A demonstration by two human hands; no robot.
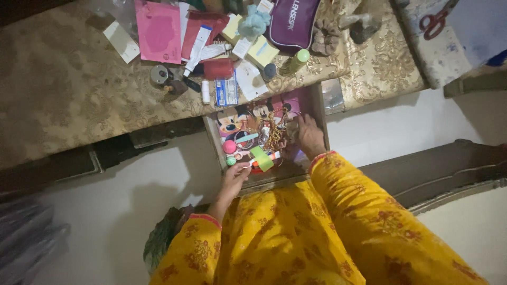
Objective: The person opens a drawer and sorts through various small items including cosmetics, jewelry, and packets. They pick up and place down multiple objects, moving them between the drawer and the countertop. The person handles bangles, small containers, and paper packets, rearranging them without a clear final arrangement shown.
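An open wooden drawer (320, 113) sticks out from under a gold patterned cloth. It holds a tangle of gold chains and bangles (273, 132), a pink ball (229, 146), a small green ball (231, 160) and a green strip (262, 159). My left hand (234, 177) is at the drawer's near edge, fingers pinched on a thin white stick beside the green strip. My right hand (308, 136) reaches into the drawer's right side, fingers down among the jewellery; what it grips is hidden. Both sleeves are yellow with a floral print.
The gold cloth-covered surface (74, 95) carries a pink card (158, 30), white tubes (198, 45), a purple pouch (292, 21), a green-capped bottle (296, 60) and small boxes. Red-handled scissors (434, 24) lie top right. A dark wooden frame (449, 163) runs along the pale floor.
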